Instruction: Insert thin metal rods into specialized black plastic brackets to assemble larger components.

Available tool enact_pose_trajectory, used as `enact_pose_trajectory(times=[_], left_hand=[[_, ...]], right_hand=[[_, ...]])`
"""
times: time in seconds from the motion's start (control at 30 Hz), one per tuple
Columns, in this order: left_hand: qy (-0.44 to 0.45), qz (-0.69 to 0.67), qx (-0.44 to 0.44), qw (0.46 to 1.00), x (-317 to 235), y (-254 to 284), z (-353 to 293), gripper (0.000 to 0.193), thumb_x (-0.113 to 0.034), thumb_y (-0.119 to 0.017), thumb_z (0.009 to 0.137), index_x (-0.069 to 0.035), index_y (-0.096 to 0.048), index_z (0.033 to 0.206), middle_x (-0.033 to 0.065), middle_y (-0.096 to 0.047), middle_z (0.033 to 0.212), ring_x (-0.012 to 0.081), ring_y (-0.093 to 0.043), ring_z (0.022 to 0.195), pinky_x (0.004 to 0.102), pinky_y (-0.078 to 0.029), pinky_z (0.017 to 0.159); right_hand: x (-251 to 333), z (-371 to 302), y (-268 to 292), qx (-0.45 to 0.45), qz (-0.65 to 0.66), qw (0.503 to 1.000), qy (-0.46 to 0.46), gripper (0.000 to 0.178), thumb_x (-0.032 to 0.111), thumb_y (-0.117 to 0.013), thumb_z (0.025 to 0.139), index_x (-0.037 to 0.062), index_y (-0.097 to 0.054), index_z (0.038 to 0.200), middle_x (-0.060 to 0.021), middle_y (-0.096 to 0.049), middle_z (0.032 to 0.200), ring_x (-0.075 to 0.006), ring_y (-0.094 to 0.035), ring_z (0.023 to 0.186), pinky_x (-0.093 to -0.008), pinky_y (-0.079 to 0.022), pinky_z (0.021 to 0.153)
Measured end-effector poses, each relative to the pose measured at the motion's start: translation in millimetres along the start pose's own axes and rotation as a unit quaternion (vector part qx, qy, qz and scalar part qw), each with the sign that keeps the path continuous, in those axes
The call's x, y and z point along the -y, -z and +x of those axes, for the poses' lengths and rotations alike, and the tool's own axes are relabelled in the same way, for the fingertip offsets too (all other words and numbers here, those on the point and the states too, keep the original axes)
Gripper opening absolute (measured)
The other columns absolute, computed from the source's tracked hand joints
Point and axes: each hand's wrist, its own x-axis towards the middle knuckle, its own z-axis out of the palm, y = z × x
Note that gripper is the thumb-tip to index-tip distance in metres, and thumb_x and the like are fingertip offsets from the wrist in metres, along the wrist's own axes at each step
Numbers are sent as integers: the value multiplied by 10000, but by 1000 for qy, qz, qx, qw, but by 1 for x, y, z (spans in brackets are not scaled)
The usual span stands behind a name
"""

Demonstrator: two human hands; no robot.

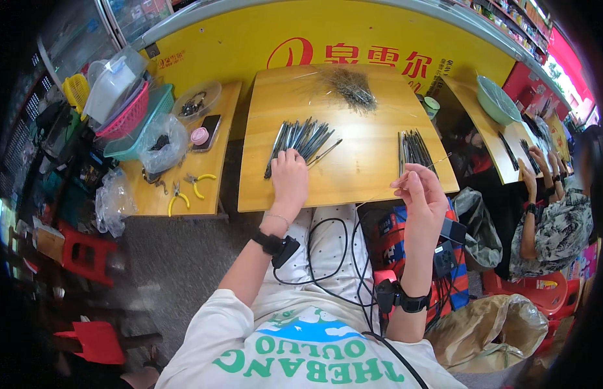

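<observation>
My left hand (290,178) rests at the near end of a fanned pile of dark, slender sticks (304,137) on the wooden table. Its fingers bend down onto the sticks, and the fingertips are partly hidden. Above the table's front right edge, my right hand (421,191) pinches a thin, pale wire (384,196) between thumb and fingers. Just beyond that hand lies a second bundle of dark sticks (415,149). At the far side of the table sits a tangled heap of fine dark wires (353,89).
A left side table holds yellow-handled pliers (178,198), a phone (207,133), plastic bags and stacked baskets (129,117). Black cables (327,279) cross my lap. On the right, another person (551,220) works at a table with a green basin (497,100). A brown bag (489,330) stands low right.
</observation>
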Motion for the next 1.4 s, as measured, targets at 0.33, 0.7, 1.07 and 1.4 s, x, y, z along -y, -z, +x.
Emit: enact_pose_trajectory(times=[0.33, 0.7, 1.07, 1.4], left_hand=[[108, -210, 93, 967, -2, 40, -9, 153, -170, -506, 925, -35, -540, 987, 109, -601, 709, 252, -590, 585, 339, -461, 526], [210, -826, 207, 481, -25, 100, -76, 352, -91, -450, 954, -7, -398, 1291, 77, -519, 1021, 130, -540, 811, 255, -458, 748], [184, -787, 171, 563, -26, 111, -79, 322, 19, -633, 822, -1, -486, 1108, 90, -559, 1035, 276, -612, 1033, 366, -514, 884], [196, -790, 124, 568, -30, 119, -76, 338, -24, -584, 874, 36, -493, 1194, 111, -568, 1079, 299, -585, 1077, 379, -490, 932]], right_hand=[[1, -2, 0, -3, 28, 1000, 0, 180, 116, -533, 929, -14, -604, 1032, -45, -599, 830, -115, -598, 756, -223, -464, 663], [-4, -6, -10, 13, 26, 1000, -11, 186, 100, -527, 930, -29, -594, 1047, -83, -627, 847, -134, -615, 738, -238, -481, 657], [-9, -11, -18, 23, 59, 997, -40, 208, 101, -528, 931, -42, -570, 1077, -126, -644, 828, -141, -620, 669, -223, -496, 635], [-16, -7, -10, 111, 36, 993, -9, 198, 63, -533, 918, -58, -567, 1071, -129, -652, 835, -138, -603, 683, -232, -467, 620]])
